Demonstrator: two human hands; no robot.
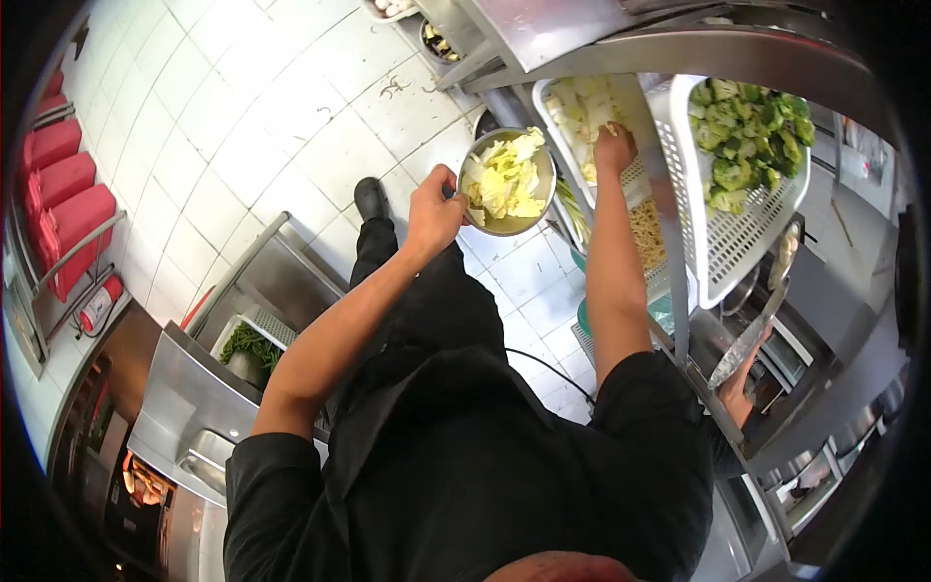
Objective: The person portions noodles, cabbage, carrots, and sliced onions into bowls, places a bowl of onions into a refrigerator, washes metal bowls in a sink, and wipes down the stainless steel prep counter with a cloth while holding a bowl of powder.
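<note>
My left hand (438, 209) is closed on the rim of a round metal bowl (497, 229). Chopped pale green and yellow cabbage (505, 177) lies in the bowl. To the right, my right hand (615, 149) reaches into a white basket (544, 94) of cut cabbage (580, 109); its fingers are bunched together over the leaves, and a bit of cabbage shows at the fingertips. Noodles (647, 233) lie just below that basket, beside my right forearm.
A white perforated basket (690, 228) holds broccoli (747, 141) on the upper shelf. Another person's hand (740, 388) is near a long metal utensil (752, 339) at the right. Green vegetables (249, 351) sit at the left. Red containers (73, 228) stand far left.
</note>
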